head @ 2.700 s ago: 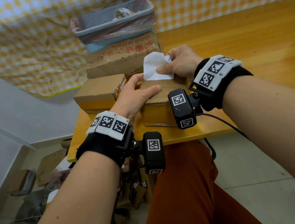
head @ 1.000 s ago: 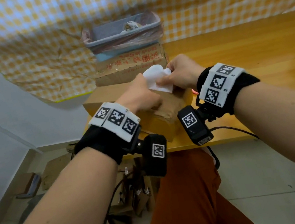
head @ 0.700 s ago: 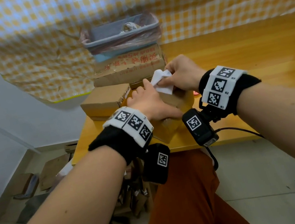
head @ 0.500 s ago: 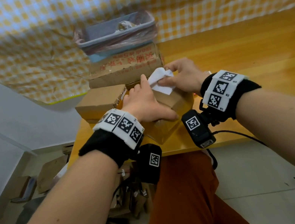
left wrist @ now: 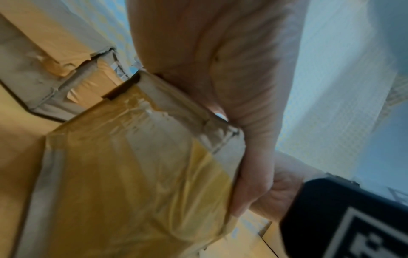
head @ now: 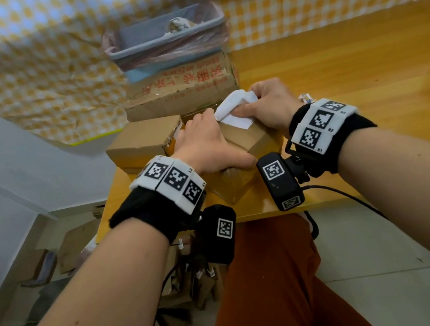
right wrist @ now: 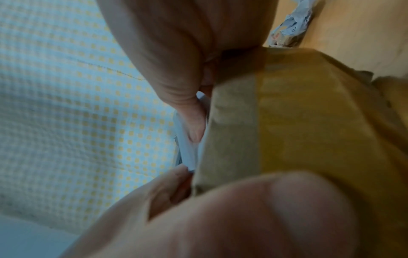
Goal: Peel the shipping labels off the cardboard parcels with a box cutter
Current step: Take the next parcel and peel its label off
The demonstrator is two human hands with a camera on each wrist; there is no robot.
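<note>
Big carton (head: 181, 91) behind the hands carries red printed Chinese characters on its top face, upside down from the head view and too distorted to read; a smaller red line along its front edge is also illegible. White wristband on the left wrist (head: 174, 181) shows three black square fiducial markers plus tiny tags, roughly "L3", barely readable. White wristband on the right wrist (head: 319, 123) shows similar markers with small tags "R1", "R2". Both wrist cameras (head: 278, 177) bear square fiducial markers. White label (head: 234, 113) shows its blank side only, no print visible. Wrist views: nothing legible.
</note>
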